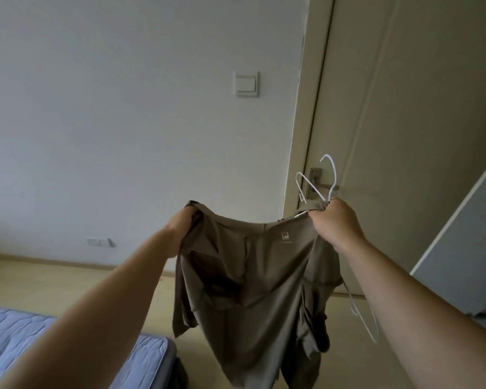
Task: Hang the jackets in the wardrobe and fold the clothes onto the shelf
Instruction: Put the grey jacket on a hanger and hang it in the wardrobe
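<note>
While we hold the olive-brown garment [253,282] up in mid-air before the door [404,108], our left hand [181,228] bunches one top corner and our right hand [335,223] pinches the other along with a thin white wire hanger [317,183]. We should probably level the shoulders before seating the hanger. The fabric looks thin, smooth and limp.

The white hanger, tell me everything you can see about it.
The white hanger is thin, wire-like and looks plastic-coated. Its curved hook sticks up above the right hand, which grips its neck together with one top corner of the olive-brown garment. One notched shoulder arm slants up to the left in front of the door handle; the other hangs down behind the cloth, showing beside the right forearm. It is tilted and held in mid-air.
</note>
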Demonstrator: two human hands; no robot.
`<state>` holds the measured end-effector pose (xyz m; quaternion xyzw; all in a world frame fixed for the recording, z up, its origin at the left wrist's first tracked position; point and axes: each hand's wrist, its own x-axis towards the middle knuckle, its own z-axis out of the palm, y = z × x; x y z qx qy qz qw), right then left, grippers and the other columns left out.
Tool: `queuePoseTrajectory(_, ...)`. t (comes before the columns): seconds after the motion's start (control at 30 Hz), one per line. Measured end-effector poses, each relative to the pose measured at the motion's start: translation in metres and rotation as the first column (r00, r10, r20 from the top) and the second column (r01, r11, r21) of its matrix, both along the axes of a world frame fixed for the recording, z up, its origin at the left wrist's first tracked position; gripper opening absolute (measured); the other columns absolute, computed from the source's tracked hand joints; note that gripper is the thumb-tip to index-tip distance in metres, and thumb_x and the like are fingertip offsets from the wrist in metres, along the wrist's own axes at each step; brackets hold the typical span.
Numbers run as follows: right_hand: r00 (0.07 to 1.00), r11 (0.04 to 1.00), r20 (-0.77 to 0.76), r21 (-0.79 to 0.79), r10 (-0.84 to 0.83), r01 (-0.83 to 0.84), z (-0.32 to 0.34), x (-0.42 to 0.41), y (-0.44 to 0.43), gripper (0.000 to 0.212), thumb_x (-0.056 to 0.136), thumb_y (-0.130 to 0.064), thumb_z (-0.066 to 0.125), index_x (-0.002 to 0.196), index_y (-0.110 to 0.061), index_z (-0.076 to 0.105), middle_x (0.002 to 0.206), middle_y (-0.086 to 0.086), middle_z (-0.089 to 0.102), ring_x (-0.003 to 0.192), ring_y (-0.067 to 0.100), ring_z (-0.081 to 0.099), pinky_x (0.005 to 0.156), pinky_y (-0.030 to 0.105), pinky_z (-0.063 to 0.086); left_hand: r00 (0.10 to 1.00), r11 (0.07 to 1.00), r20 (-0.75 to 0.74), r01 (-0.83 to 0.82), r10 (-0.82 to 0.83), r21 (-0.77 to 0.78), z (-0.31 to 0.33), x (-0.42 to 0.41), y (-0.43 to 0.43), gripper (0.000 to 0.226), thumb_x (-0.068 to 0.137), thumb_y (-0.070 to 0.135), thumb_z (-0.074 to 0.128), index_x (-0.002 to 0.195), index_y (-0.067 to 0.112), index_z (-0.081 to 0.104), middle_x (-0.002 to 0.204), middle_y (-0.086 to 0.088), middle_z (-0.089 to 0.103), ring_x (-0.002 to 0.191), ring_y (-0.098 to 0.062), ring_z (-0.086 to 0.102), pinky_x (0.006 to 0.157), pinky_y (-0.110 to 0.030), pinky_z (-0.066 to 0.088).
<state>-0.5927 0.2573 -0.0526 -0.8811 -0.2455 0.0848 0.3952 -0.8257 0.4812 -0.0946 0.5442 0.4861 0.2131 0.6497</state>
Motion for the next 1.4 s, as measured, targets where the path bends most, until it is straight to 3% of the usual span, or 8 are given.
queuePoseTrajectory(0.13,0.999,0.996,-0.051,-0.091,-0.003,-0.002,-0.014,0.025,-0.023,0.020,0.084,-0.027,0.060,0.099,-0.015,0.059,0.092,0.003,0.062,0.075,0.021,0.059,0.060,0.029,0.044,0.946,0.936,0.146,0.311,-0.289,-0.162,0.044,0.018,-0.019,0.027,0.073,0.028,0.066,0.083,0.005,0.075,0.083,-0.014,0.071,0.071,-0.028,0.070,0.066,-0.036,0.057)
queuePoseTrajectory(0.27,0.993,0.993,-0.118,-0.117,-0.011,-0.003,-0.029,0.042,-0.039,0.025,0.086,-0.021,0.059,0.110,-0.013,0.058,0.094,0.002,0.061,0.076,0.018,0.058,0.057,0.027,0.042,0.728,0.814,0.502,0.576,-0.468,-0.077,0.065,0.026,-0.030,0.051,0.063,0.015,0.079,0.109,0.001,0.064,0.103,-0.018,0.068,0.092,-0.032,0.068,0.080,-0.039,0.058)
queuePoseTrajectory(0.37,0.987,0.993,-0.159,-0.115,-0.031,0.013,-0.033,0.047,-0.044,0.034,0.087,-0.021,0.057,0.119,-0.009,0.054,0.111,0.009,0.062,0.087,0.025,0.060,0.068,0.032,0.048,0.625,0.819,0.617,0.571,-0.478,0.056,0.058,0.037,-0.034,0.046,0.073,-0.002,0.059,0.119,0.000,0.057,0.107,-0.018,0.067,0.098,-0.031,0.066,0.085,-0.039,0.056)
queuePoseTrajectory(0.47,0.985,0.996,-0.167,-0.093,-0.031,0.015,-0.035,0.049,-0.040,0.040,0.089,-0.021,0.059,0.125,-0.009,0.049,0.111,0.007,0.060,0.078,0.017,0.056,0.060,0.029,0.045,0.703,0.901,0.628,0.434,-0.334,-0.007,0.043,0.056,-0.035,0.036,0.082,-0.009,0.045,0.115,-0.006,0.058,0.104,-0.018,0.070,0.097,-0.028,0.070,0.086,-0.036,0.058)
queuePoseTrajectory(0.67,0.989,0.992,-0.131,-0.112,-0.064,0.050,-0.034,0.048,-0.030,0.035,0.091,-0.021,0.059,0.121,-0.011,0.045,0.099,0.000,0.051,0.069,0.009,0.047,0.057,0.027,0.037,0.991,0.993,0.068,0.115,-0.113,-0.023,-0.002,0.096,-0.027,0.011,0.099,0.002,0.054,0.107,-0.005,0.058,0.116,-0.025,0.061,0.099,-0.034,0.064,0.101,-0.047,0.050)
queuePoseTrajectory(0.93,0.982,0.983,-0.153,-0.160,-0.111,0.086,-0.033,0.053,-0.033,0.032,0.088,-0.020,0.062,0.113,-0.012,0.045,0.100,0.003,0.053,0.078,0.016,0.053,0.060,0.029,0.042,0.767,0.651,-0.596,0.582,-0.239,0.487,0.006,0.113,-0.021,0.027,0.102,0.020,0.043,0.112,0.004,0.062,0.109,-0.014,0.065,0.102,-0.033,0.061,0.086,-0.038,0.049)
queuePoseTrajectory(1.13,0.964,0.978,-0.218,-0.170,-0.154,0.118,-0.047,0.051,-0.028,0.042,0.083,-0.018,0.063,0.119,-0.004,0.047,0.105,0.010,0.057,0.084,0.023,0.056,0.063,0.030,0.043,0.811,0.810,-0.039,0.585,-0.583,0.036,0.044,0.119,-0.020,0.029,0.082,0.001,0.074,0.109,-0.003,0.065,0.105,-0.021,0.073,0.099,-0.036,0.071,0.084,-0.040,0.059)
queuePoseTrajectory(1.4,0.955,0.976,-0.249,-0.181,-0.164,0.121,-0.049,0.043,-0.022,0.055,0.083,-0.027,0.062,0.129,-0.002,0.047,0.114,0.011,0.061,0.085,0.023,0.057,0.058,0.027,0.037,0.802,0.832,0.224,0.542,-0.554,0.116,0.078,0.134,-0.021,0.010,0.091,0.006,0.067,0.101,0.004,0.066,0.093,-0.014,0.071,0.085,-0.025,0.070,0.073,-0.032,0.058)
